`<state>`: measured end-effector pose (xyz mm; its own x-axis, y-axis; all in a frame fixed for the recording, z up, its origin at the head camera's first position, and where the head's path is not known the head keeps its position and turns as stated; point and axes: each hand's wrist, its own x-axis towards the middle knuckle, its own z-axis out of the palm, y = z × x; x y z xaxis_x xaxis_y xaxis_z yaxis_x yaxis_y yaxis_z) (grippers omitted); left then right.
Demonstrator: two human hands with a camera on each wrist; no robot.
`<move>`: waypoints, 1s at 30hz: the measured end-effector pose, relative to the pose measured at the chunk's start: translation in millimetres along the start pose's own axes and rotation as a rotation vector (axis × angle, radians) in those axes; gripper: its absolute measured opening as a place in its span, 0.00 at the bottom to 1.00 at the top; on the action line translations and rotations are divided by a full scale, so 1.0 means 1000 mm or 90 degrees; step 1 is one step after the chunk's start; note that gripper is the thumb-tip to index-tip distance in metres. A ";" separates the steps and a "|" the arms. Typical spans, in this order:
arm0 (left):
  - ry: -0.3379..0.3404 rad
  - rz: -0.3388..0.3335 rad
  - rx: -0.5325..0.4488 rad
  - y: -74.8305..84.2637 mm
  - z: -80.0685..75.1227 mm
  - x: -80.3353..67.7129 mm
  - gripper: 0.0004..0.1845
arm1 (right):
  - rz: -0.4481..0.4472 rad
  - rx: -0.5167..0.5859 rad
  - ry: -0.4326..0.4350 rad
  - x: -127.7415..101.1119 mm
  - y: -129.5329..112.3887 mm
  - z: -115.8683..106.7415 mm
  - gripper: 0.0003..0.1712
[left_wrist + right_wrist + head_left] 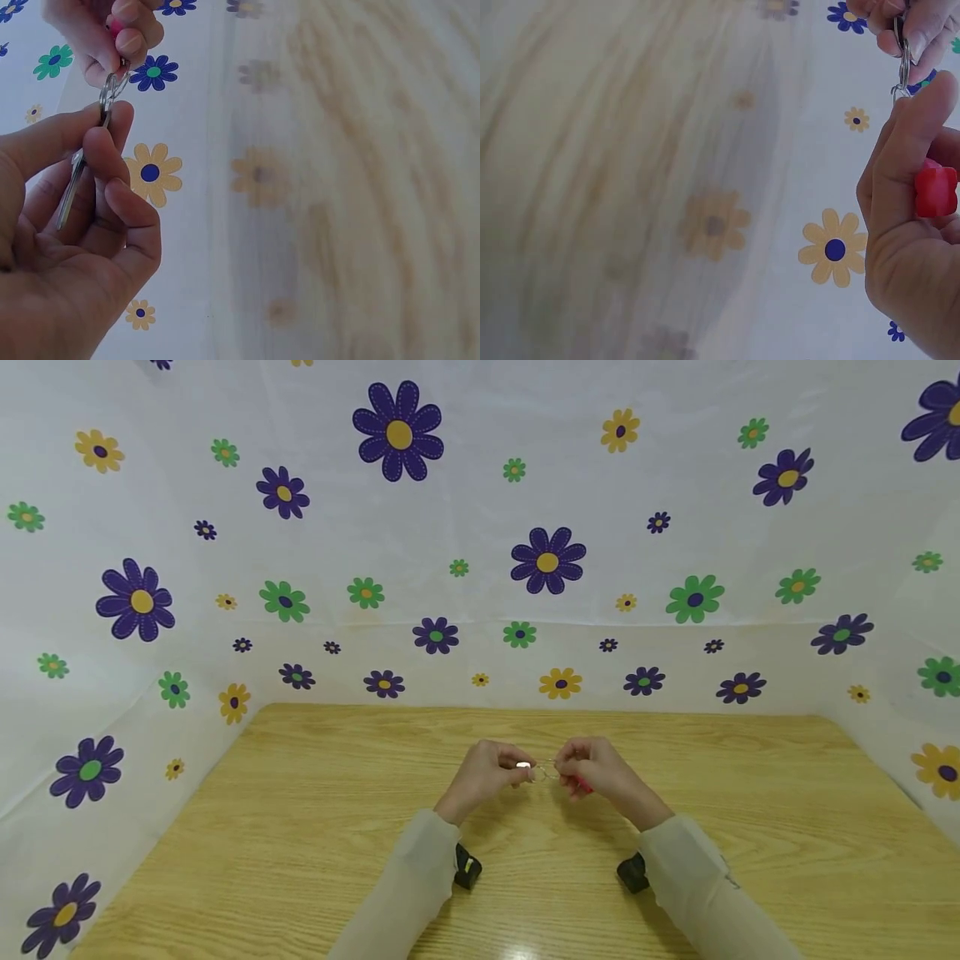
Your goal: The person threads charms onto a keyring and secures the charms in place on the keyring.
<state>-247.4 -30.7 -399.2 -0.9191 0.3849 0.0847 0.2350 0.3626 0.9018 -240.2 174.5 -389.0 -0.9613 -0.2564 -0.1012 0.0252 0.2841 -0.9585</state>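
My left hand (491,772) pinches a silver key (71,191) near its head, the blade pointing back toward the palm in the left wrist view. A metal key ring (109,94) runs from the key to my right hand (597,770), across the small gap between the two hands. The fingers of the right hand curl round a red keychain charm (935,191) and hold the ring's near end. Only part of the charm shows between the fingers, so its full shape is hidden. Both hands are held above the table.
A wood-grain table (300,827) lies under the hands. Behind it and at both sides hangs a white cloth (450,510) printed with purple, green and yellow flowers. A black wrist device (467,868) sits below the left sleeve, and another black device (633,872) below the right one.
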 end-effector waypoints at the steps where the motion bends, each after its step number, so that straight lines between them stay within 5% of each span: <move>1: -0.004 0.003 -0.001 0.000 0.001 0.000 0.06 | 0.003 0.011 -0.002 0.000 0.000 0.000 0.05; 6: -0.019 0.018 0.000 -0.001 0.004 0.002 0.06 | 0.006 0.058 -0.018 -0.001 0.001 -0.001 0.06; 30: -0.010 0.011 -0.016 -0.002 0.003 0.002 0.06 | -0.037 -0.004 -0.001 -0.002 -0.001 0.000 0.06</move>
<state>-248.4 -28.0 -401.7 -0.9099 0.4039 0.0941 0.2426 0.3345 0.9106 -238.2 175.0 -387.7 -0.9608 -0.2737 -0.0452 -0.0327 0.2737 -0.9613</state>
